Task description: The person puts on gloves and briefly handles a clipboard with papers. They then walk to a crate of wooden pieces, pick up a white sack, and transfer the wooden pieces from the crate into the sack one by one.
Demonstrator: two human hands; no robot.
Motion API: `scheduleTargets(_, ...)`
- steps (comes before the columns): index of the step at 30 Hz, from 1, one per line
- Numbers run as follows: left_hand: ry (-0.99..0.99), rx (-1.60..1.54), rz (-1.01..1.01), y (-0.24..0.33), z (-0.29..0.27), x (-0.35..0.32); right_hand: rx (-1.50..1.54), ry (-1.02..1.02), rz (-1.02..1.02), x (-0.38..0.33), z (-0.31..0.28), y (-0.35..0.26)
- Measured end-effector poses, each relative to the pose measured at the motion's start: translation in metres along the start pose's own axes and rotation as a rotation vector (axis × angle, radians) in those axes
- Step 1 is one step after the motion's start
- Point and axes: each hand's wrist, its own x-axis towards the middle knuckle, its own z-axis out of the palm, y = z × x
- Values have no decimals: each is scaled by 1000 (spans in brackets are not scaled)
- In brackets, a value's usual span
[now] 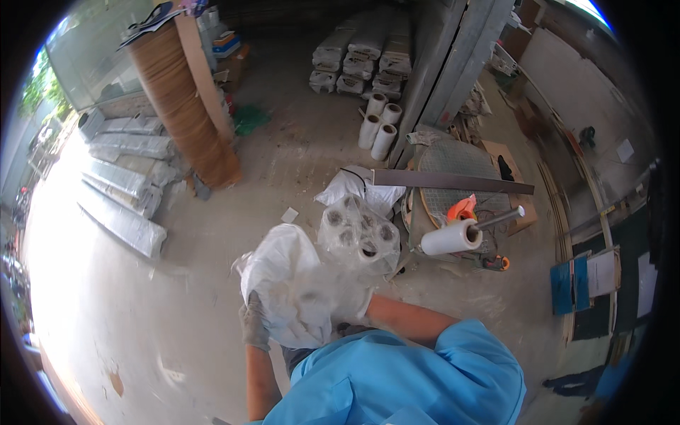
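Note:
In front of my body a white plastic sack (283, 262) hangs bunched and crumpled, its lower part blurred. At its left edge is my left hand (253, 322) in a grey glove, closed on the sack's side, with the fingers partly hidden by it. My right hand (354, 301), in a pale glove, is against the sack's right side; motion smears it, so its fingers do not show clearly. Just beyond the sack stands a pack of rolls (360, 237) wrapped in clear plastic, their hollow cores facing up. Behind that pack lies another white sack (354, 185).
To the right, a stretch film roll (452, 238) on a metal rod and an orange tape dispenser (462, 209) lie by a round top (453, 166) crossed by a brown strip (453, 181). Several film rolls (382, 142) stand farther off. Wrapped bundles (124, 188) and a tall brown roll (180, 99) stand left.

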Motion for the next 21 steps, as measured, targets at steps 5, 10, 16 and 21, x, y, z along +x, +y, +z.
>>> scheduleTargets(5,-133,-72,-4,68,-15,131,-15,-42,359,83,124,76)
scheduleTargets(10,78,-417,-194,165,-62,257,-222,-735,860,97,107,196)
scheduleTargets(16,-379,-306,-214,188,-29,373,-11,-244,713,203,70,222)
scheduleTargets(21,-466,58,-412,177,41,474,-305,67,755,290,43,321)
